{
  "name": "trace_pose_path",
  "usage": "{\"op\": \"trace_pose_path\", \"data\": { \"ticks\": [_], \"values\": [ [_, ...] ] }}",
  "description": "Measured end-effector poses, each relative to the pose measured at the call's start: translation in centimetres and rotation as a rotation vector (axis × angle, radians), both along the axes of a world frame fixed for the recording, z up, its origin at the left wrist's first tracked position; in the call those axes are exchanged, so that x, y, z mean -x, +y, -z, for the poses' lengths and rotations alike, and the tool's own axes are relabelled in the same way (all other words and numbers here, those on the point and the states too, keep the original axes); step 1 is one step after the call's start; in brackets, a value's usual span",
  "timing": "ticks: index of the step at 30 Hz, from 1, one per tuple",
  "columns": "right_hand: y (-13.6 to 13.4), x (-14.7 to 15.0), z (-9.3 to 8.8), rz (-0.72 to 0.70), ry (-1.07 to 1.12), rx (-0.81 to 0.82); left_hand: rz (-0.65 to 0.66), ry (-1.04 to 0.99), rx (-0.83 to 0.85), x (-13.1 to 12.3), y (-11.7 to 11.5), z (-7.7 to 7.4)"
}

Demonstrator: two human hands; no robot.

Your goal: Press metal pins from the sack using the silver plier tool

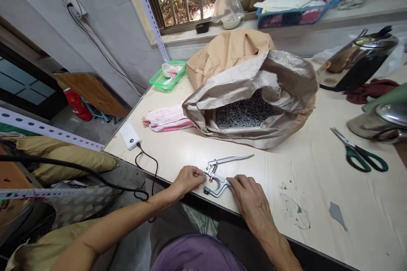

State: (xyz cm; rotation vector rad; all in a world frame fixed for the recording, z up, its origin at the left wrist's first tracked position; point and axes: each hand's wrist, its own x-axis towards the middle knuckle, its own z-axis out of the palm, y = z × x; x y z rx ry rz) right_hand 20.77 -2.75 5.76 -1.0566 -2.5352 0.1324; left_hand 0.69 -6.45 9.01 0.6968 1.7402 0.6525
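Note:
A pair of silver hand-press pliers (218, 190) with a C-shaped jaw, a coil spring and a small red part lies near the table's front edge. Its upper handle is spread away from the frame. My right hand (251, 197) is closed around the lower handle, covering most of it. At the left of the jaw, my left hand (190, 178) has its fingertips pinched together beside the pivot end. Whatever is between those fingertips is too small to name. Behind the pliers, an open paper sack (203, 93) lies on its side with many small dark metal pieces (244, 112) inside.
Green-handled scissors (358, 154) and a metal pot (378, 120) are on the right, with an electric kettle (359, 59) behind. A cabled white power bank (129, 136), pink-striped cloth (168, 118) and green basket (170, 80) occupy the left side. A grey scrap (337, 215) lies front right.

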Motion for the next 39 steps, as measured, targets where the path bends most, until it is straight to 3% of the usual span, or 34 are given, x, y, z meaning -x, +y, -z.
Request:
{"op": "trace_pose_path", "data": {
  "ticks": [4, 9, 21, 39],
  "values": [
    [-0.2, 0.2, -0.1, 0.018, 0.009, -0.015, 0.043, -0.004, 0.049, -0.3, 0.4, -0.4],
    [-0.5, 0.4, 0.2, 0.037, 0.014, -0.03, 0.03, -0.017, 0.011, -0.8, 0.3, 0.3],
    [-1.1, 0.7, 0.7, 0.078, 0.068, 0.019, 0.198, 0.243, 0.098, -0.6, 0.1, 0.8],
    [-1.6, 1.0, 1.5, 0.082, 0.137, 0.087, 0.244, 0.169, 0.17, -0.6, 0.1, -0.1]
  ]
}}
